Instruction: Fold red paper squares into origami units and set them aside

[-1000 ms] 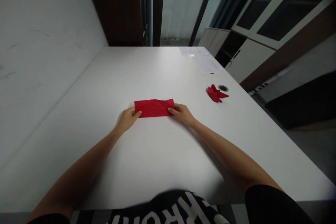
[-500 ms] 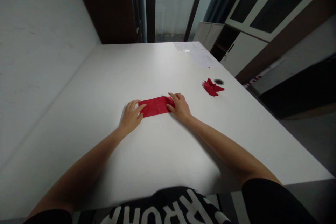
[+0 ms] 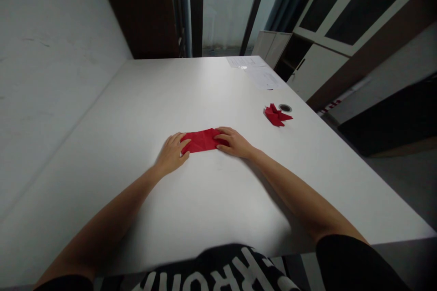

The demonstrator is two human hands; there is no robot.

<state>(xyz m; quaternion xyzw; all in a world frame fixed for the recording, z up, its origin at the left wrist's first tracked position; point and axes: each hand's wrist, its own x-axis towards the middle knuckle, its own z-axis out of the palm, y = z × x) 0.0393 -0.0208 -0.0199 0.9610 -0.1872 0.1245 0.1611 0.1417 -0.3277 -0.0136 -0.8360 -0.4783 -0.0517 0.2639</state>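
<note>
Red paper strip [image 3: 202, 141] lies on white table [image 3: 211, 204] around centre frame, creased, with the left hand [image 3: 170, 153] on its left end, thumb and fingers apart, and the right hand [image 3: 236, 142] resting over its right end, fingers likewise apart, neither visibly pinching it. Red folded paper piece [image 3: 276, 116] with pointed tips sits right of centre frame, well apart from both hands, just beside a dark round grommet [image 3: 285, 107]; printed sheets [image 3: 263, 77] lie toward upper right, at the table's far end.
</note>
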